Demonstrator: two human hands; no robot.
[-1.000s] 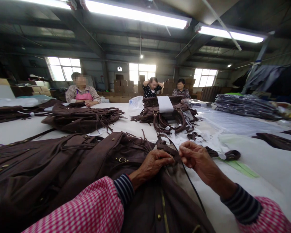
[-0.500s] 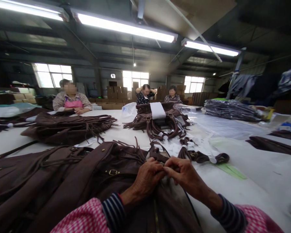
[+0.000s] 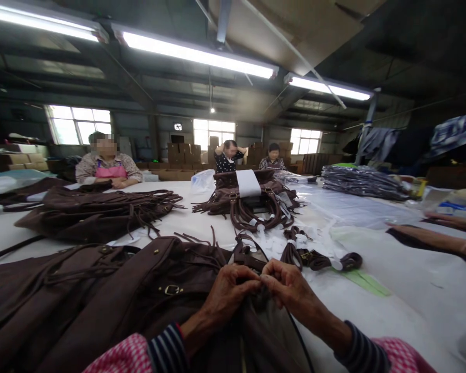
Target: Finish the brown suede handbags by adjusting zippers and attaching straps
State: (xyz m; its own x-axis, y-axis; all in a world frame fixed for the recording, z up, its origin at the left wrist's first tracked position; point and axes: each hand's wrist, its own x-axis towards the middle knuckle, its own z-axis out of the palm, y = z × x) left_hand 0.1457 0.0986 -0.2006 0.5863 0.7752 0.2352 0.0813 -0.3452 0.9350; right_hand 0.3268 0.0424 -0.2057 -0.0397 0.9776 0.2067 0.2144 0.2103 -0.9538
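Observation:
A large dark brown bag (image 3: 132, 295) with a small brass buckle lies across the near side of the table. Over its right part, beside a greyish lining, my left hand (image 3: 231, 290) and my right hand (image 3: 293, 287) meet with thumbs and fingers pinched together. What is between the fingertips is too small to make out. Just beyond the fingers is a brown strap piece (image 3: 250, 259) of the bag. To the right of my right hand lies a bundle of brown straps (image 3: 318, 257) with white wrapping.
Brown bags (image 3: 97, 207) with fringes are stacked at left, and a bag with a white band (image 3: 249, 183) stands ahead. Plastic-wrapped goods (image 3: 363, 181) lie at the far right. A co-worker's hands (image 3: 431, 238) reach in from the right. Several people are across the table.
A co-worker's hands have come into view at the right edge, over a dark item. My hands remain pinched together, with slightly shifted fingers. The view has tilted and moved a little.

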